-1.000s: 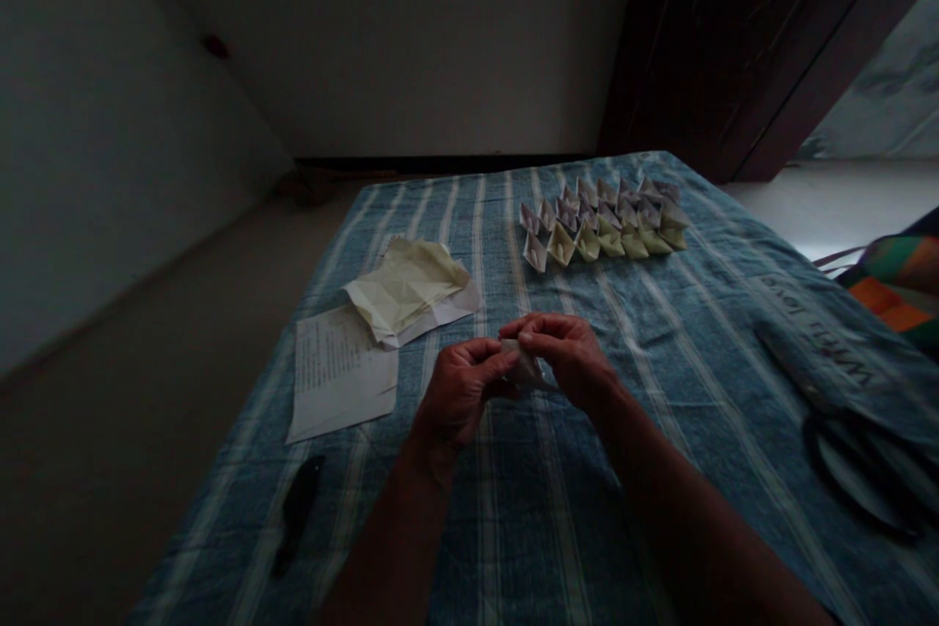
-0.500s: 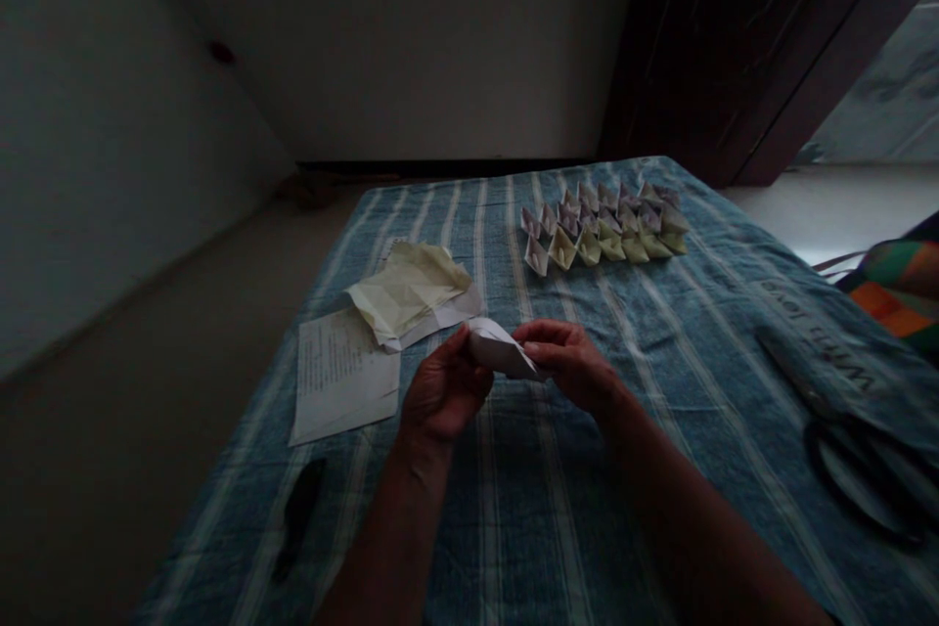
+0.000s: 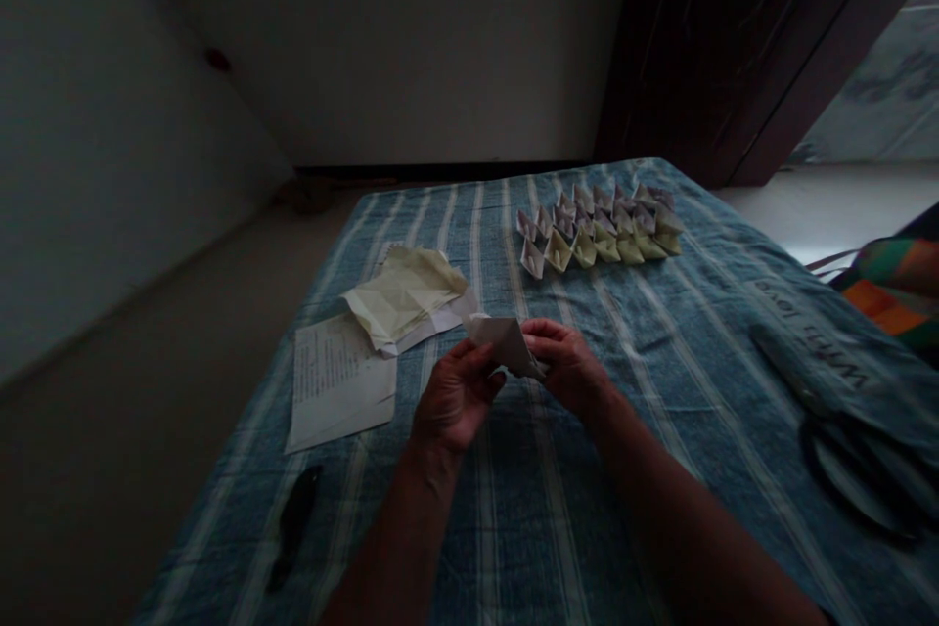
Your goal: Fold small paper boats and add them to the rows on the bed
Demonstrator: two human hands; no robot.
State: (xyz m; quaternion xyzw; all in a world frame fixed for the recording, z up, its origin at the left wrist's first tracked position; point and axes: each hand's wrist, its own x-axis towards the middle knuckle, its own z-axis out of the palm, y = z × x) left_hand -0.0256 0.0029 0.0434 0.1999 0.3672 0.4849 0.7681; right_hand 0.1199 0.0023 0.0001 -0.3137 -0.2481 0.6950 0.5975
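Between my two hands is a piece of folded white paper [image 3: 505, 340], held above the cloth. My left hand [image 3: 456, 393] pinches its left end, the thumb lying on the near face. At the right end, my right hand [image 3: 568, 362] grips the paper's edge with bent fingers. Beyond it stand several folded paper boats [image 3: 603, 240], white, lilac and pale yellow, set in rows. Creased pale yellow sheets [image 3: 403, 293] lie to the left of the hands, partly covering a printed white sheet [image 3: 341, 391].
A blue striped cloth [image 3: 411, 558] covers the table. Large black-handled scissors [image 3: 836, 425] lie at the right, and a dark, slim object [image 3: 294, 526], perhaps a folding knife, lies near the left edge. Colourful fabric [image 3: 895, 284] shows at the far right.
The white paper has turned and now shows a flat, pointed face instead of a rounded, curled one. My left thumb has moved onto its front. The view has shifted slightly.
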